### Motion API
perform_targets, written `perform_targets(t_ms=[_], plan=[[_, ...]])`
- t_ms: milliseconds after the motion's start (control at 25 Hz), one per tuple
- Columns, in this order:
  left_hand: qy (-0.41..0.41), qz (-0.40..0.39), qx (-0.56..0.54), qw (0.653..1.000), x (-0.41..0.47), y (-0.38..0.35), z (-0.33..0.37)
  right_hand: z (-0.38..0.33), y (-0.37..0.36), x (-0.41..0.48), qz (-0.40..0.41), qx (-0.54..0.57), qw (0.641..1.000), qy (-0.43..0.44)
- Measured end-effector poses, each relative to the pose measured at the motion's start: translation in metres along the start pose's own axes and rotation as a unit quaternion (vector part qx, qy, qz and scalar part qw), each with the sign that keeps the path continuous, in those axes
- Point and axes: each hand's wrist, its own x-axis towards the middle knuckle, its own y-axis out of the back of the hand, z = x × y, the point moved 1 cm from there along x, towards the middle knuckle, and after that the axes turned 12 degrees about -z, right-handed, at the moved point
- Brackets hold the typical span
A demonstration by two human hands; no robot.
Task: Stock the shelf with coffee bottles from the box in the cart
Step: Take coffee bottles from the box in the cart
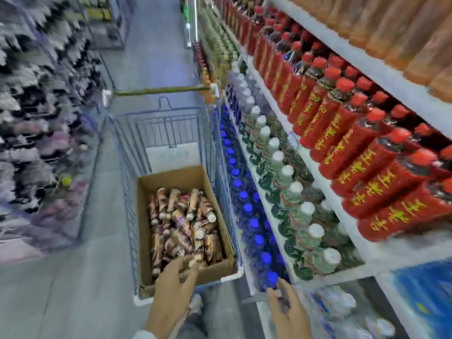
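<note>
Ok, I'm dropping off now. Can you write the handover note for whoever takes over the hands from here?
Left hand: reaching over the near wall of the box, fingers at a coffee bottle; blur hides whether it is gripped.
Right hand: open, empty, by the blue-capped bottles.
Box sits in the cart, with the loose pile lying in it.
Done: none seen on the shelves in view.
Left: lift bottles out and shelve them.
</note>
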Motion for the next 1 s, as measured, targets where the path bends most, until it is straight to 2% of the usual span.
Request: perform_targets(t_ms=[80,240,400,520,840,1000], plan=[[0.034,-0.012,0.002,0.999,0.033,0.017,-0.025,-0.007,-0.028,0.016,0.019,0.010,1.000,-0.019],[0.083,-0.065,0.024,0.994,0.101,0.022,-0.060,-0.030,-0.058,0.043,-0.023,0.005,0.997,-0.080],[0.087,-0.148,0.075,0.982,0.171,0.002,-0.079,-0.041,-0.077,0.063,-0.064,0.003,0.994,-0.086],[0.076,-0.177,0.075,0.978,0.214,-0.019,-0.087,-0.031,-0.086,0.077,-0.069,-0.013,0.992,-0.106],[-0.037,-0.144,0.131,0.980,0.264,-0.052,-0.123,0.002,-0.084,0.091,-0.095,-0.043,0.984,-0.146],[-0.047,-0.131,0.036,0.990,0.267,-0.052,-0.120,0.010,-0.077,0.088,-0.115,-0.052,0.979,-0.157]])
